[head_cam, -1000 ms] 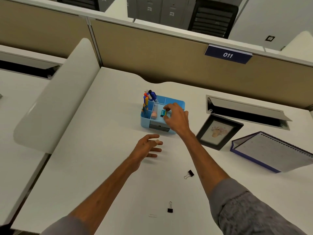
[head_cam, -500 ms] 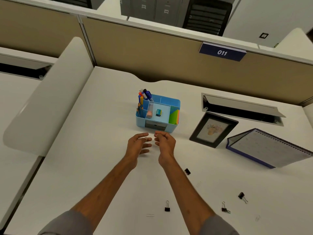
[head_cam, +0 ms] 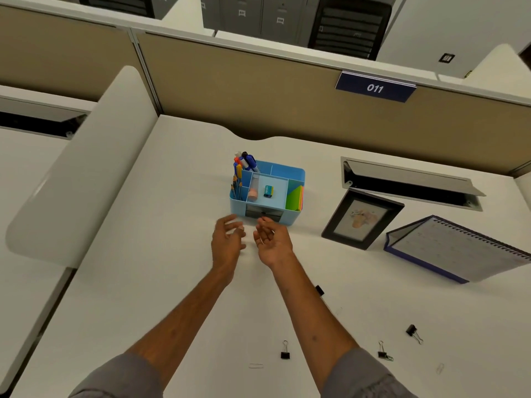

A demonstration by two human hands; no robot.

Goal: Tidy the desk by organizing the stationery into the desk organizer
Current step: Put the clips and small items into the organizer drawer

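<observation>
1. Desk organizer (head_cam: 299,179): light blue, standing on the white desk (head_cam: 149,254) a little past the middle, toward the back partition. Pens (head_cam: 247,161) and pencils (head_cam: 236,187) are held upright in its left compartments; a pink eraser (head_cam: 253,194) and a small teal item (head_cam: 268,191) are lying in the middle tray; coloured sticky notes (head_cam: 296,198) are stood in the right slot. A dark drawer (head_cam: 253,212) is set into the front wall.
2. Left hand (head_cam: 228,239): held just in front of the organizer, fingers loosely spread and blurred, nothing gripped.
3. Right hand (head_cam: 273,242): beside the left, palm turned up, fingers curled inward. A thin pale sliver is seen against the palm; whether something is held cannot be told.
4. Loose on the near desk: three black binder clips (head_cam: 285,350) (head_cam: 383,351) (head_cam: 413,333), a fourth (head_cam: 319,290) half hidden behind the right forearm, and two paper clips (head_cam: 255,365) (head_cam: 439,368).
5. To the right: a black picture frame (head_cam: 362,218), a spiral-bound calendar (head_cam: 459,248), and an open cable hatch (head_cam: 411,182) sunk in the surface.
6. Room: a beige partition (head_cam: 258,90) with a blue plate (head_cam: 375,88) marked 011; a rounded white side panel (head_cam: 80,168) on the left; grey cabinets (head_cam: 244,12) and a black chair (head_cam: 350,27) beyond.
</observation>
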